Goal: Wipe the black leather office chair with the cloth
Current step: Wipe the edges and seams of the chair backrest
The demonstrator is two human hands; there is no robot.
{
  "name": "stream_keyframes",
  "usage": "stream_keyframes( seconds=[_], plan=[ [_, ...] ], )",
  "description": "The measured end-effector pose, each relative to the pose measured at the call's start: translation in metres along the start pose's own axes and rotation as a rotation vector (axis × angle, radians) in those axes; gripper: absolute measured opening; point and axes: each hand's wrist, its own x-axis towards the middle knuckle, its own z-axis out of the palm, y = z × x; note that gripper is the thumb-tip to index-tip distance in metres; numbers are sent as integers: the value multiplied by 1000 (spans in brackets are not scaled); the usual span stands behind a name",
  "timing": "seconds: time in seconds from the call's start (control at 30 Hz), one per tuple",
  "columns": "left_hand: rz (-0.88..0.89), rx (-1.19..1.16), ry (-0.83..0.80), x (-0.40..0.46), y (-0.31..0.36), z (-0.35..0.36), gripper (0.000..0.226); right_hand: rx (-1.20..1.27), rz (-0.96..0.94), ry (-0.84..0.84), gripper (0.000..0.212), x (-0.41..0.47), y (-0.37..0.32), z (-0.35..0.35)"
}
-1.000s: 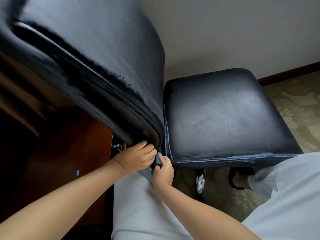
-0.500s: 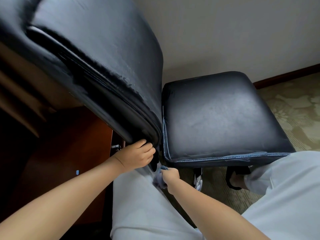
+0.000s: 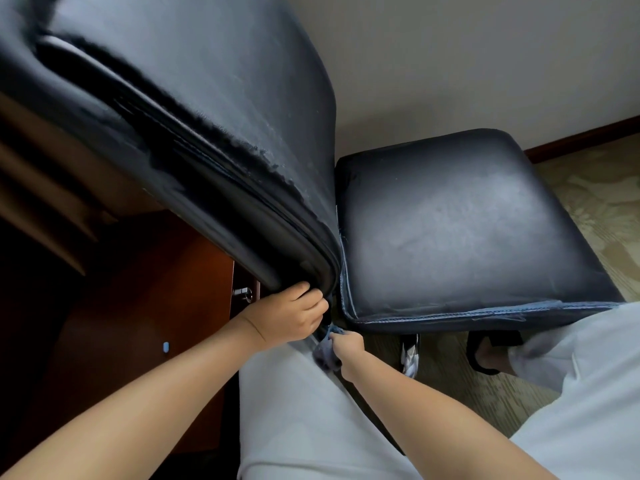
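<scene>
Two bare hands work low at the near corner of a black leather office chair, seen from a head camera looking steeply down. The left hand curls its fingers round the bottom edge of the backrest, gripping it. The right hand is just beside it and slightly lower, pinching a bluish-grey cloth that bunches beneath the fingers. The hands are close together but not touching.

The cloth sits at the gap where the backrest meets the seat cushion, below the seat's stitched near corner. The seat spreads up and to the right of the right hand, so that hand is the nearer one to it. The backrest slopes away up and to the left, its long axis running from the hands toward the top left corner. My judgement is that the next wipe depends on whether the cloth goes up into the gap or rightward along the seat's stitched front seam.

The leather looks dull and worn, with a ragged, peeling edge along the backrest's side. Pale grey trousers fill the foreground. Beyond lie patterned beige carpet, a plain cream wall with a dark skirting board, and reddish-brown wooden furniture on the left.
</scene>
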Motion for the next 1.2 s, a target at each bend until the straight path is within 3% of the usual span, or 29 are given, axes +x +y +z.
stream_keyframes(
  seconds=[0.13,0.4,0.47,0.6,0.73,1.0,1.2],
  plan=[
    [14,10,-7,-1,-1,1,26,212,11,29,22,-2,-4,2],
    [-11,6,-59,-1,-4,-2,17,157,-263,-172,24,-32,-12,-18],
    [-19,3,-83,0,-3,-6,14,96,-351,-104,23,-38,-8,-27],
    [-45,3,-104,-1,3,-10,30,-217,-600,239,29,-40,7,-60],
    [-77,-11,-93,3,4,-8,36,-434,-768,381,33,-38,14,-92],
    [14,-52,-215,11,0,-15,14,-457,-845,412,34,-39,11,-92],
    [96,-103,-267,16,-2,-14,10,-516,-861,367,36,-35,13,-76]
  ],
)
